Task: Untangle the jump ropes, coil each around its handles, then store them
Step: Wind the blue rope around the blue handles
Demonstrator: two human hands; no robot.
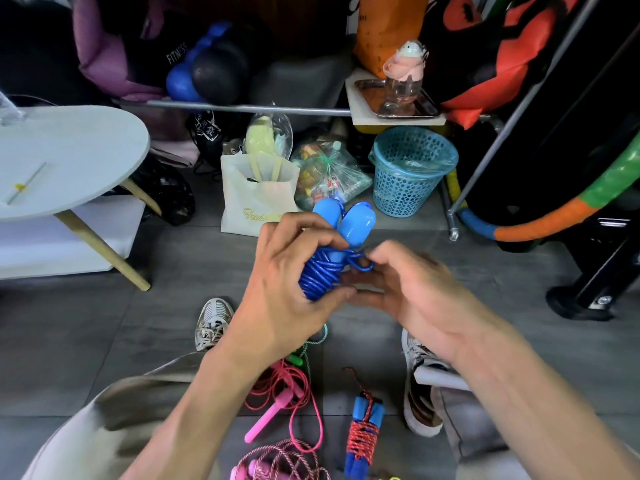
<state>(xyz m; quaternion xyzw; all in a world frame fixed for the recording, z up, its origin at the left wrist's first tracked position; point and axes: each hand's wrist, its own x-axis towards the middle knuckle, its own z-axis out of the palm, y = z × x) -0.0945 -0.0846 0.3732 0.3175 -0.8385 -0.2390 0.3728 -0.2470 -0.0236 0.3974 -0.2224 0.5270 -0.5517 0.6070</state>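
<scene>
Your left hand (287, 282) curls its fingers and thumb around the blue jump rope (323, 268), gripping the coiled bundle at its lower part. Your right hand (412, 292) meets it from the right: its fingertips pinch a small loop of blue cord (362, 263) standing out from the coil's upper right side. The bundle is held in the air between both hands, above the grey floor (173, 327). Its long axis runs from lower left to upper right, tilted away from you, with the two light-blue handle ends (356, 221) side by side pointing up and away toward the blue mesh basket (412, 171). Below your forearms, on the floor between your shoes, lie a loose pink rope with pink handles (277, 400) and a red rope already wound around blue handles (363, 434). A round white table (69, 157) stands at left.
</scene>
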